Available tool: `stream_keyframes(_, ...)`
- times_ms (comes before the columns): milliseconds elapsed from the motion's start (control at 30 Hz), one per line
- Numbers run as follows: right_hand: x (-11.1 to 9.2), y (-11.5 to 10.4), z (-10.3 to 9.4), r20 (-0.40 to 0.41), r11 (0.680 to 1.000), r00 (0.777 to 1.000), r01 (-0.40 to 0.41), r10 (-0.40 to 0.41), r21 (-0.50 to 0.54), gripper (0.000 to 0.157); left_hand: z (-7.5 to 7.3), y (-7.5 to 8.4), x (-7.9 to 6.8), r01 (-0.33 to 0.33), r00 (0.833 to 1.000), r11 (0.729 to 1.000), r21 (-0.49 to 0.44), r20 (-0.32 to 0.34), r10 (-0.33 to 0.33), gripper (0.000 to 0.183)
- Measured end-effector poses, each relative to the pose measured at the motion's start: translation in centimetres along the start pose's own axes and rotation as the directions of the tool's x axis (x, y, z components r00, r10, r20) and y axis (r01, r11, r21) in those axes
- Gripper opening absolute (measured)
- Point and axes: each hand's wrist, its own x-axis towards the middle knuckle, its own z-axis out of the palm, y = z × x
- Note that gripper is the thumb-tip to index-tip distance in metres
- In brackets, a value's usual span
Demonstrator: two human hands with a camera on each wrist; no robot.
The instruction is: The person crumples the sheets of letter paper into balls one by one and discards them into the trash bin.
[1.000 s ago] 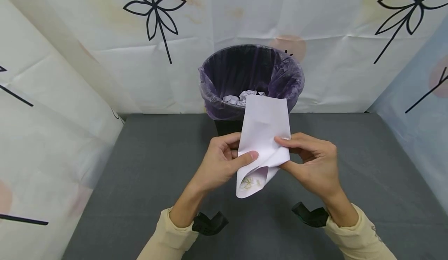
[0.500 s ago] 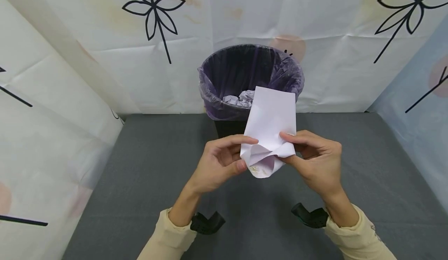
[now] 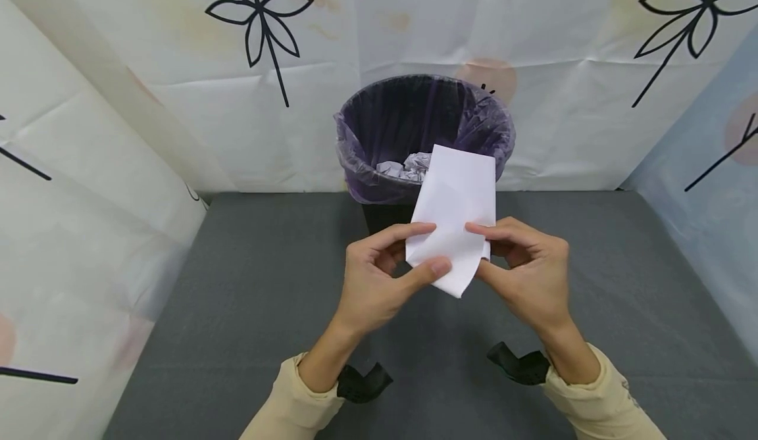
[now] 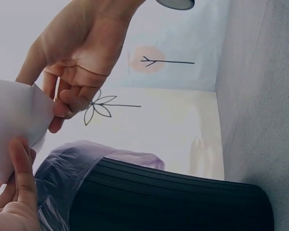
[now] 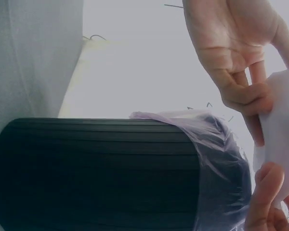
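A folded sheet of white paper (image 3: pixel 454 190) is held up between both hands, in front of the bin's near rim in the head view. My left hand (image 3: pixel 379 282) pinches its left side, thumb lying across the lower flap and index finger near the left edge. On the opposite side my right hand (image 3: pixel 527 269) pinches the right edge between thumb and fingers. The bottom end of the paper is folded up into a slanted flap that ends in a point. The yellowish bits seen inside the paper earlier are hidden now. Both wrist views show the paper (image 4: pixel 14 120) gripped at its sides.
A dark ribbed bin (image 5: pixel 96 168) with a purple plastic liner (image 3: pixel 379 187) stands against the back wall. Several crumpled white papers (image 3: pixel 417 162) lie inside it. The grey table surface (image 3: pixel 266 295) is bordered by patterned white sheets (image 3: pixel 148 131).
The paper's open lower end, with the yellowish bits showing, has been folded up and over. My left thumb has moved right onto the flap; the right hand keeps its pinch.
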Motion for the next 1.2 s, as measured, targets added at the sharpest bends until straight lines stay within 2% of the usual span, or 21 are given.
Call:
stream_keyframes(200,0.2,-0.2,0.3,0.013,0.998,0.999,-0.042,0.042,0.039,0.039,0.2,-0.3,0.0,-0.022,0.999,1.0,0.015,-0.029,0.022,0.053)
stream_keyframes(400,0.3,-0.8,-0.4,0.123,0.989,0.987,-0.112,0.1,0.093,0.04,0.2,-0.5,0.2,-0.063,0.996,0.998,0.002,-0.061,0.063,0.048)
stream_keyframes(533,0.4,-0.9,-0.8,0.202,0.984,0.977,-0.098,0.067,0.15,0.043,0.1,-0.5,0.4,-0.074,0.994,0.997,0.0,-0.084,0.074,0.04)
stream_keyframes(667,0.4,-0.8,-0.9,0.242,0.972,0.97,-0.052,-0.006,0.229,0.066,-0.1,-0.5,0.5,-0.085,0.99,0.996,0.014,-0.109,0.086,0.031)
stream_keyframes(767,0.4,-0.8,-0.9,0.237,0.971,0.971,-0.022,-0.036,0.236,0.091,-0.1,-0.4,0.6,-0.083,0.989,0.996,0.022,-0.118,0.085,0.029)
stream_keyframes(867,0.4,-0.9,-0.8,0.219,0.98,0.975,-0.003,-0.042,0.2,0.103,-0.1,-0.4,0.6,-0.086,0.99,0.996,0.028,-0.111,0.088,0.035)
stream_keyframes(1000,0.4,-1.0,-0.7,0.199,0.988,0.979,0.006,-0.037,0.156,0.105,-0.1,-0.3,0.5,-0.093,0.991,0.995,0.034,-0.096,0.096,0.064)
stream_keyframes(1067,0.3,-1.0,-0.7,0.192,0.989,0.981,0.01,-0.039,0.149,0.102,-0.1,-0.3,0.5,-0.091,0.992,0.995,0.044,-0.08,0.095,0.073)
stream_keyframes(1200,0.4,-0.8,-0.5,0.171,0.977,0.982,0.041,-0.078,0.208,0.093,-0.1,-0.2,0.5,-0.114,0.993,0.99,0.079,-0.03,0.117,0.065)
